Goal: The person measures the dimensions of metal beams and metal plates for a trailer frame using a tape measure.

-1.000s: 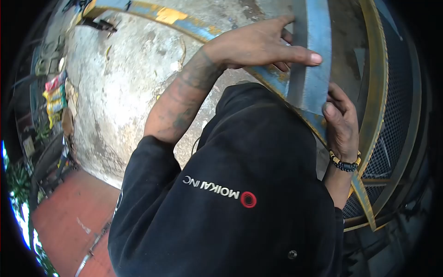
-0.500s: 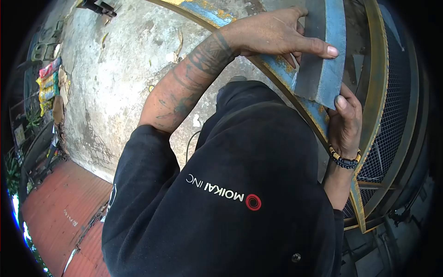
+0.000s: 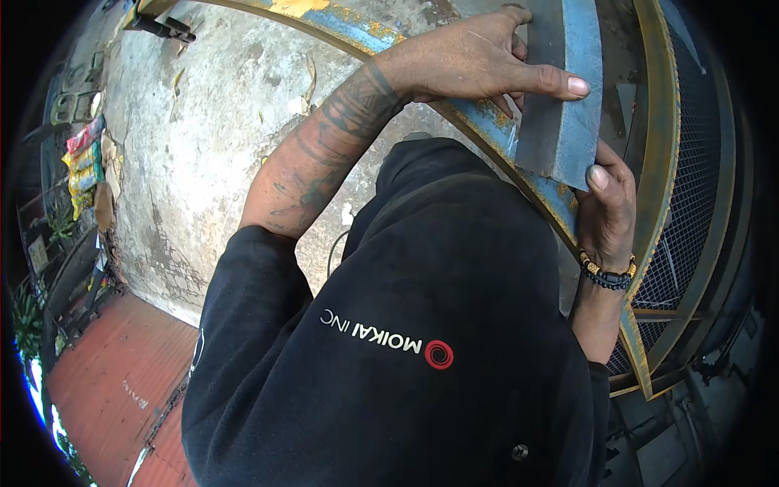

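A piece of angle bar [image 3: 579, 105], with one dark grey face and one bluish face, lies across a blue, rust-flecked metal rail [image 3: 480, 134]. My left hand [image 3: 479, 61] grips it from the left side, thumb pressed on the bluish face and fingers partly hidden behind. At its near end, my right hand [image 3: 610, 199] has the thumb tip against the lower corner, while its other fingers go out of sight behind the bar. A beaded bracelet [image 3: 607, 273] circles the right wrist.
Curved yellowish metal frames [image 3: 661, 154] with wire mesh [image 3: 699, 170] stand at the right. Stained concrete floor [image 3: 219, 122] spreads to the left. Colourful packets [image 3: 84, 166] lie by its edge, above a red corrugated sheet [image 3: 114, 385]. A dark metal fitting [image 3: 166, 28] is at top left.
The view has shifted slightly, and the hands and angle bar appear a little further left. Both hands keep the same hold.
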Motion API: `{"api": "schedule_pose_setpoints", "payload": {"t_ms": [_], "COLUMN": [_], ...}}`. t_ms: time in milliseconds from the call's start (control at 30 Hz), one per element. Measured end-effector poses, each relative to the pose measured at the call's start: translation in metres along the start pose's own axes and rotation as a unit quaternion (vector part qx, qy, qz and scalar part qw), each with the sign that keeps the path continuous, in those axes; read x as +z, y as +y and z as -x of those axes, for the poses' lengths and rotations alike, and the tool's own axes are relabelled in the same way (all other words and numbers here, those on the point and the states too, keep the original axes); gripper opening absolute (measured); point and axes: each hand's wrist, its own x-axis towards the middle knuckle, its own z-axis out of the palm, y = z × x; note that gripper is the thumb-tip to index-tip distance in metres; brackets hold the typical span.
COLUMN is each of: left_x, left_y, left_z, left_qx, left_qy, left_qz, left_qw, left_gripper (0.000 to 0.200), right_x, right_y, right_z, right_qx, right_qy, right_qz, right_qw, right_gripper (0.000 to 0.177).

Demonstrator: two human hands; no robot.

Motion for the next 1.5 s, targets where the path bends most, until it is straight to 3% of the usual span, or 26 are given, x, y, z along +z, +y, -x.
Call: {"api": "schedule_pose_setpoints", "payload": {"t_ms": [233, 400, 533, 733, 867, 967, 1167, 1400, 1500], "left_x": [-0.002, 0.004, 0.000, 0.000, -0.005, -0.006, -0.007, 0.001, -0.005], "left_y": [0.001, 0.023, -0.005, 0.009, 0.000, -0.007, -0.012, 0.024, 0.001], "left_z": [0.002, 0.005, -0.003, -0.001, -0.001, -0.005, -0.005, 0.010, 0.002], "left_qx": [-0.001, -0.090, -0.071, -0.050, -0.023, -0.066, -0.004, -0.066, -0.062], "left_qy": [-0.040, -0.020, -0.040, -0.059, -0.085, -0.067, -0.055, -0.047, -0.065], "left_qz": [0.064, 0.030, 0.041, 0.047, 0.090, 0.051, 0.050, 0.068, 0.088], "left_qw": [0.997, 0.995, 0.996, 0.996, 0.992, 0.994, 0.997, 0.994, 0.992], "left_gripper": [0.094, 0.095, 0.090, 0.088, 0.088, 0.090, 0.094, 0.096, 0.097], "right_x": [-0.004, 0.002, -0.007, -0.009, -0.008, -0.003, -0.010, -0.012, -0.014], "right_y": [0.001, -0.001, 0.000, 0.005, 0.001, 0.000, 0.005, 0.008, 0.009], "right_z": [-0.001, 0.000, 0.000, 0.001, 0.002, 0.004, 0.002, 0.002, 0.002], "right_qx": [0.005, -0.009, 0.018, -0.005, 0.003, 0.000, -0.007, -0.019, -0.017], "right_qy": [-0.011, -0.008, -0.054, -0.047, -0.062, -0.043, -0.060, -0.057, -0.052], "right_qz": [-0.001, -0.014, -0.033, -0.074, -0.045, -0.039, -0.074, -0.083, -0.088], "right_qw": [1.000, 1.000, 0.998, 0.996, 0.997, 0.998, 0.995, 0.995, 0.995], "right_gripper": [0.059, 0.066, 0.080, 0.069, 0.074, 0.072, 0.065, 0.060, 0.059]}}
